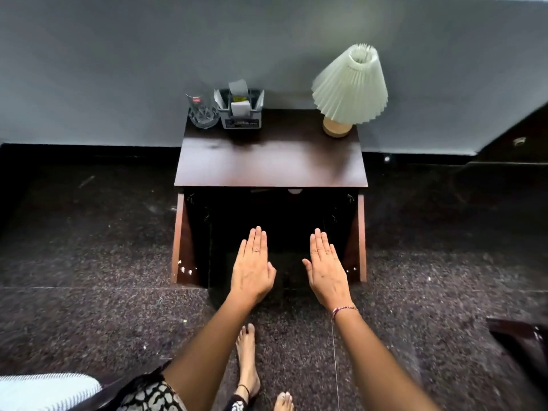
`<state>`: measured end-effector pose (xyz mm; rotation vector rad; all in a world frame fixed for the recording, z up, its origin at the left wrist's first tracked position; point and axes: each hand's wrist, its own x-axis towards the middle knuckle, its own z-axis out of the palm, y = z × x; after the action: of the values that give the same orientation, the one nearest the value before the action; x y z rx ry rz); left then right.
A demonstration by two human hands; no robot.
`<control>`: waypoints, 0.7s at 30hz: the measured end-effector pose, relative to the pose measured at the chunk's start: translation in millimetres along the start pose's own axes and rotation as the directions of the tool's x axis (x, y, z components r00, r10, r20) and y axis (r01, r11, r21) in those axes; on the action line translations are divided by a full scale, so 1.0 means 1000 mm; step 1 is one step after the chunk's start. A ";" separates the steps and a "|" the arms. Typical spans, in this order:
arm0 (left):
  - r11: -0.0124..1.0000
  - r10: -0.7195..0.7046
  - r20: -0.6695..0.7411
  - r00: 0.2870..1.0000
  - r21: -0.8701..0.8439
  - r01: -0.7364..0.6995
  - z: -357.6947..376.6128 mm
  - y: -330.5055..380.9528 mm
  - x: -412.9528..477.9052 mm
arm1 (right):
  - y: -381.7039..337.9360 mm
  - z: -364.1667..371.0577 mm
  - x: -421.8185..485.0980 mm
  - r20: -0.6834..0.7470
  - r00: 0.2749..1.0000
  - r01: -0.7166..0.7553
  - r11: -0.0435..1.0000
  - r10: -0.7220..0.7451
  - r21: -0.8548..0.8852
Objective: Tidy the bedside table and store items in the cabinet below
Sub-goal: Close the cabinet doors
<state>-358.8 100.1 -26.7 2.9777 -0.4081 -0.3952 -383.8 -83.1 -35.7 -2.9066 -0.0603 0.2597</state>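
Forearms stretch forward from the bottom edge, with the left hand and right hand held flat, palms down, fingers straight and together, gripping nothing. They hover before the bedside table, whose cabinet below has both doors swung wide. Its inside is too dark to tell what is stored. Along the back of the tabletop stand a pleated lamp at the right, a grey organiser holding papers, and a glass just beside it at the left. Tidying looks nearly done; shutting the doors seems to remain.
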 end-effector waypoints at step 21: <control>0.952 -0.261 0.060 0.963 0.182 0.246 0.080 -0.081 -0.048 | 0.104 0.082 -0.052 0.135 0.965 -0.177 0.938 0.225 -0.298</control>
<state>-404.6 184.8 -103.6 3.2029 -0.0658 -0.5366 -447.5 -169.7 -128.4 -3.1712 0.1911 0.5761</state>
